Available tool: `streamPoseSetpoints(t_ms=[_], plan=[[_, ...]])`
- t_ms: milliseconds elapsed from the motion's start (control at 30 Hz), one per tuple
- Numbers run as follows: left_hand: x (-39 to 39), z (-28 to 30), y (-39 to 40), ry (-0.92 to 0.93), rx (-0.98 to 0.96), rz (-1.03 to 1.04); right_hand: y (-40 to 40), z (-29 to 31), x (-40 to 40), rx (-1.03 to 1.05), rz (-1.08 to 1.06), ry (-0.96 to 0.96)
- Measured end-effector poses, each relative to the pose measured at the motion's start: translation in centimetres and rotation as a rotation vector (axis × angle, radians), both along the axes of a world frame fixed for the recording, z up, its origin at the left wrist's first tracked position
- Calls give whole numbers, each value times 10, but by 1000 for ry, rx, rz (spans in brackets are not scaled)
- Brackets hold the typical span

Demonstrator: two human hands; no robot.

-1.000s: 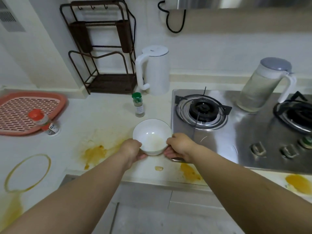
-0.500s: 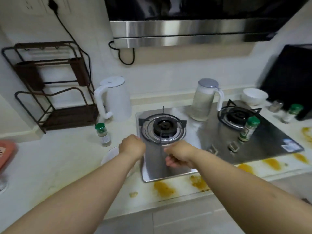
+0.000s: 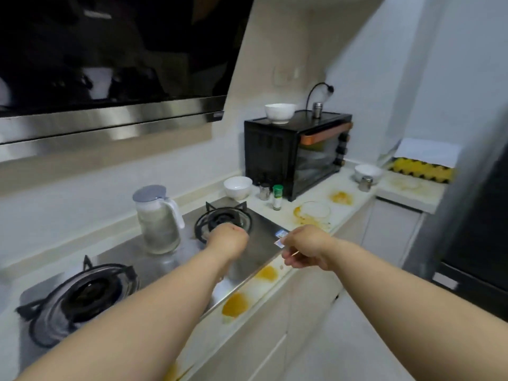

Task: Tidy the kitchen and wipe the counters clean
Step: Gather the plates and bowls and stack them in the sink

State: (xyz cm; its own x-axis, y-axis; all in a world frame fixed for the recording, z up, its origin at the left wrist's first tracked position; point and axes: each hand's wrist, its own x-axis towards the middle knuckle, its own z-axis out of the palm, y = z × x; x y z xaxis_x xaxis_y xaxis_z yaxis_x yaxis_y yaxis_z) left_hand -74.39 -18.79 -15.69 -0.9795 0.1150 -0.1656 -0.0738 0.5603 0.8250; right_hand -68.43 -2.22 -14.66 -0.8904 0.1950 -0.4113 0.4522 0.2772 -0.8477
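Both arms reach out over the stove (image 3: 170, 259) set into the counter (image 3: 354, 204). The left hand (image 3: 229, 240) hangs over the stove's right burner (image 3: 222, 220), seen from the back with the fingers turned under; whether it holds anything cannot be told. The right hand (image 3: 306, 247) is above the stove's right front corner, fingers loosely curled, apparently holding nothing, though the frame is blurred. Orange stains (image 3: 235, 305) dot the counter's front edge below the hands, and more lie on the counter right of the stove, in front of the black oven (image 3: 297, 152). A water jug (image 3: 156, 220) stands on the stove between the burners. A white bowl (image 3: 237, 187) sits at the counter's back edge just left of the oven, with a green-capped bottle (image 3: 277, 197) near it; another bowl (image 3: 280, 112) rests on top of the oven.
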Motion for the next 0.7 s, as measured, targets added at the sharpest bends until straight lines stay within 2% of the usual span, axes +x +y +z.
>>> streamPoseSetpoints(t_ms=[300,500,700], plan=[[-15,37,234,27,146,-153,216,45,18,-31,-196,94],[-36,42,326,26,153,-223,314,52,13,-56,-310,109],[-92,23,392,1,141,-254,386,22,-28,-22,-415,57]])
